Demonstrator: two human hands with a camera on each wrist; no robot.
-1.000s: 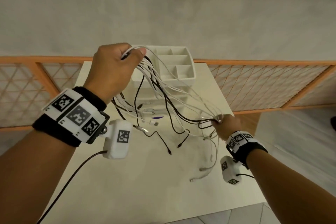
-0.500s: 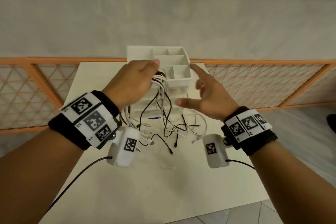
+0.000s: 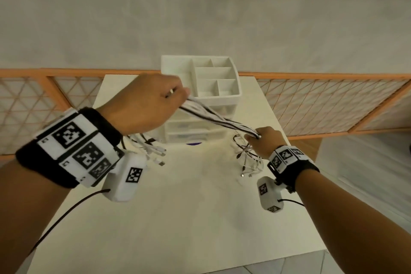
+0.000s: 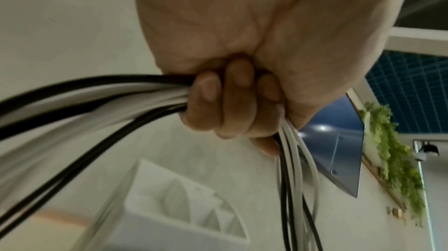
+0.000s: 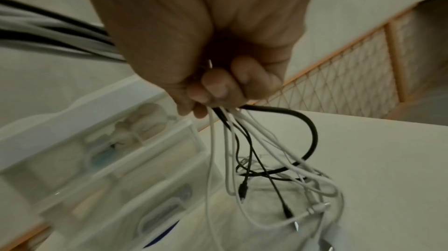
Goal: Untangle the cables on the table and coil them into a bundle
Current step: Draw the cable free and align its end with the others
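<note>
Left hand: my left hand [image 3: 142,104] is raised above the table, fingers [image 4: 225,102] curled tight round the cables [image 3: 219,119].
Right hand: my right hand [image 3: 264,142] is lower and off to the right, fist clenched on the same cables, fingers [image 5: 218,86] wrapped round them.
Cables: black and white ones lie side by side as one straight, taut band between my two fists, sloping down from upper left to lower right.
Loose ends, left: short plug ends [image 3: 155,153] hang below my left wrist, above the table.
Loose ends, right: the tails [image 5: 266,169] drop from my right fist in loops, some crossing; their plugs reach the table [image 3: 189,207] or hang just above it, I cannot tell which.
Behind: a white organizer [image 3: 213,87] with open compartments stands at the far edge, right behind the stretched band.
What the next move turns on: the band's long axis runs from fist to fist, so I judge that coiling means carrying my right hand back up toward my left to fold a loop.
Risk: I think the crossed tails on the right could snag.
</note>
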